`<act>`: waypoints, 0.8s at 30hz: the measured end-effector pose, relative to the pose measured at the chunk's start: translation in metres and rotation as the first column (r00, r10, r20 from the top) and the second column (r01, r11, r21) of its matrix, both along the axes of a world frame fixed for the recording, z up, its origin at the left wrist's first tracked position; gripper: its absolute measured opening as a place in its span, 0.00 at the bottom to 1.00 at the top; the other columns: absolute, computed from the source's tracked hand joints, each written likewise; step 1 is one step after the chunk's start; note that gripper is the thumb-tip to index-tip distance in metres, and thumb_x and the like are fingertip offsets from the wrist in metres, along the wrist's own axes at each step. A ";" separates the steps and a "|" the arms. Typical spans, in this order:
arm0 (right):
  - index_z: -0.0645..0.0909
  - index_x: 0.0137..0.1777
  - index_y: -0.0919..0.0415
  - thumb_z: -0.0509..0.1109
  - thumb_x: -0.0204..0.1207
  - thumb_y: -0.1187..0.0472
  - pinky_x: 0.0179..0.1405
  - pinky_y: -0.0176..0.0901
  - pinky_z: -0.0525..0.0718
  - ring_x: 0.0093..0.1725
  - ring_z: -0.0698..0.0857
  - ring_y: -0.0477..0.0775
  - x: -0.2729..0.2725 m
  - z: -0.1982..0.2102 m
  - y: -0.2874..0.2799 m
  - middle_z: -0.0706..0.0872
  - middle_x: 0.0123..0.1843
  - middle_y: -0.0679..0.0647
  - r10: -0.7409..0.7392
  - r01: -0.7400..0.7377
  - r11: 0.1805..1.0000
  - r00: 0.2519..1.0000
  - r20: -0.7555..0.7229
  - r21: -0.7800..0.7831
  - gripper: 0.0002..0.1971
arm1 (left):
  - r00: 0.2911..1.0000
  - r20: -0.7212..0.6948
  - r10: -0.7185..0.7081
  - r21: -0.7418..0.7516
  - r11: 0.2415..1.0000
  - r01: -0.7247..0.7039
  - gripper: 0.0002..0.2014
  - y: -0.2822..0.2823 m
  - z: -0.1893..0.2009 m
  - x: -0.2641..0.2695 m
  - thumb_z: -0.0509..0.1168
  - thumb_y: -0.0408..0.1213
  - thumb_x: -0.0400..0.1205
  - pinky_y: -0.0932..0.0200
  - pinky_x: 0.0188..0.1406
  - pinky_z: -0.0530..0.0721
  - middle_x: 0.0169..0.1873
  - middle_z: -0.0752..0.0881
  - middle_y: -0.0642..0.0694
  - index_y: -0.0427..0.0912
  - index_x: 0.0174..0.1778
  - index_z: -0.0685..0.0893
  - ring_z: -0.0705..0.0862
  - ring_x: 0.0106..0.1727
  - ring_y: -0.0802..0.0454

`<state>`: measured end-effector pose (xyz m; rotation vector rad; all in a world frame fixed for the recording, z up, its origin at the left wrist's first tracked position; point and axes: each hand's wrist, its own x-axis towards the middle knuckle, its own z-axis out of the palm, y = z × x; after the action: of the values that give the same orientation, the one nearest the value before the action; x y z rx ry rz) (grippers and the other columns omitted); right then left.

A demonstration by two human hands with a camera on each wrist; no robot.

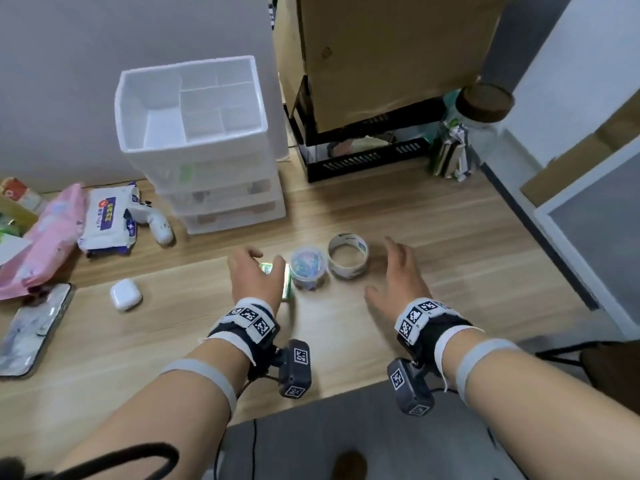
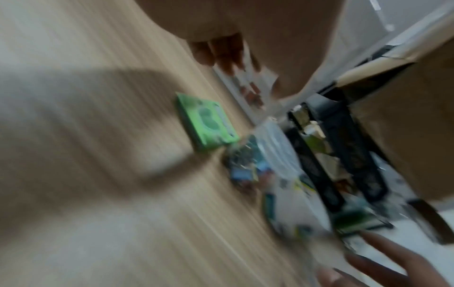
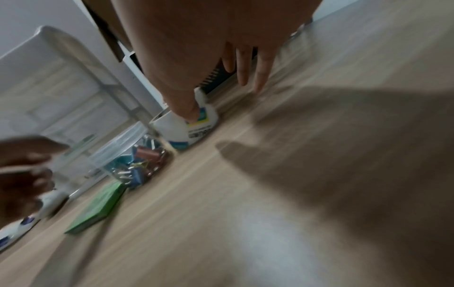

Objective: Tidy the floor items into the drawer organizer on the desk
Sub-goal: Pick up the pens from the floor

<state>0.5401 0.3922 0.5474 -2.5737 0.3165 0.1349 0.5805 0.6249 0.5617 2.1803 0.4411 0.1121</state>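
On the wooden surface a clear tub of coloured binder clips (image 1: 308, 268) (image 2: 255, 165) (image 3: 132, 161) stands between a flat green box (image 1: 285, 282) (image 2: 209, 124) (image 3: 98, 209) and a white tape roll (image 1: 348, 256) (image 3: 189, 126). My left hand (image 1: 256, 275) hovers over the green box, fingers loosely spread, holding nothing. To the right of the tape roll my right hand (image 1: 398, 275) (image 3: 245, 64) is also empty, fingers straight. The white drawer organizer (image 1: 197, 133) stands behind them, its top tray divided into compartments that hold nothing.
At the left lie a white earbud case (image 1: 125, 294), a phone (image 1: 31, 332), wipes packs (image 1: 109, 218) and a white gadget (image 1: 156, 221). A black rack (image 1: 363, 147) under a cardboard box (image 1: 381, 53) and a lidded jar (image 1: 464, 129) stand behind at the right.
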 end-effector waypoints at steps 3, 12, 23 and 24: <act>0.59 0.80 0.57 0.74 0.68 0.56 0.66 0.56 0.79 0.68 0.76 0.65 -0.035 0.004 -0.032 0.69 0.72 0.61 -0.121 0.122 0.991 0.992 0.027 -0.060 0.42 | 0.971 0.168 -0.173 -0.140 0.970 0.197 0.12 -0.058 0.021 -0.011 0.67 0.41 0.77 0.51 0.34 0.72 0.28 0.72 0.51 0.46 0.34 0.69 0.69 0.31 0.49; 0.70 0.69 0.56 0.71 0.72 0.58 0.62 0.54 0.76 0.70 0.71 0.63 -0.250 -0.013 -0.197 0.71 0.68 0.59 -0.543 0.534 0.839 0.830 -0.126 -0.102 0.26 | 0.527 0.008 -0.850 -0.216 0.513 0.831 0.10 -0.304 -0.016 -0.154 0.66 0.43 0.76 0.56 0.33 0.73 0.24 0.75 0.55 0.48 0.31 0.74 0.73 0.28 0.53; 0.69 0.70 0.62 0.68 0.76 0.54 0.65 0.56 0.79 0.68 0.74 0.68 -0.666 -0.201 -0.279 0.72 0.69 0.64 -0.751 0.852 0.461 0.225 -0.620 -0.249 0.25 | -0.033 -0.515 -0.857 -0.160 0.058 0.985 0.10 -0.415 -0.246 -0.410 0.68 0.34 0.79 0.60 0.37 0.79 0.33 0.86 0.48 0.51 0.35 0.78 0.88 0.40 0.41; 0.69 0.70 0.62 0.68 0.77 0.54 0.65 0.55 0.79 0.68 0.74 0.68 -0.689 -0.223 -0.274 0.72 0.69 0.64 -0.733 0.863 0.441 0.187 -0.653 -0.248 0.24 | -0.064 -0.555 -0.829 -0.154 0.027 0.988 0.10 -0.416 -0.268 -0.423 0.68 0.33 0.79 0.60 0.36 0.80 0.34 0.86 0.47 0.51 0.36 0.78 0.88 0.41 0.40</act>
<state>-0.1486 0.1183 0.3241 -1.6883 1.8349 0.6961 0.1572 0.2089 0.2934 2.2626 -1.0674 -1.3634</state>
